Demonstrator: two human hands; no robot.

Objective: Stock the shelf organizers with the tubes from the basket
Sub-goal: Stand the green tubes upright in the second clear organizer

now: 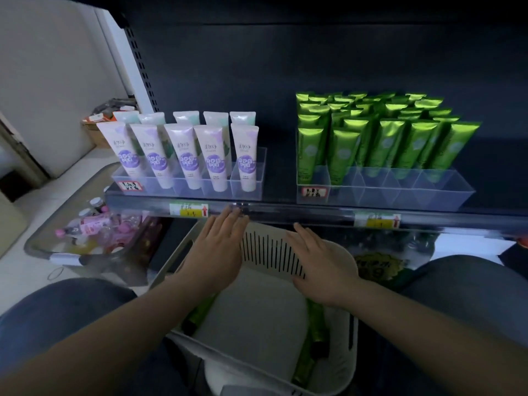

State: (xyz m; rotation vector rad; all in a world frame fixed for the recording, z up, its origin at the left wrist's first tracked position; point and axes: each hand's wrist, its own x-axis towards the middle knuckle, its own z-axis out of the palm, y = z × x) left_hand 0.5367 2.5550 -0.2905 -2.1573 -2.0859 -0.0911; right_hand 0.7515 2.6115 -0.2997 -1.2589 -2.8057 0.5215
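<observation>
The dark shelf runs across the middle of the frame, its front edge carrying price labels so that each product sits above its tag; below it, at bottom centre, the white basket stands between the person's knees, probably kept there so that each reach from basket to shelf is short. At the left edge a clear bin of small bottles sits on the floor, apart from the job.

On the shelf are two clear organizers. The right organizer holds green tubes upright, caps down and packed toward the back, with several front compartments bare; the left organizer holds purple tubes in a full front row. The green ones left in the basket likely belong in those bare front slots.

A few loose green tubes lie flat in the basket, one at its left side, others along its right side.

The left hand and right hand hover palm down over the basket; each grip is slack, fingers straight, holding nothing. The left fingertips lie near the shelf edge; whether they touch it I cannot tell.
</observation>
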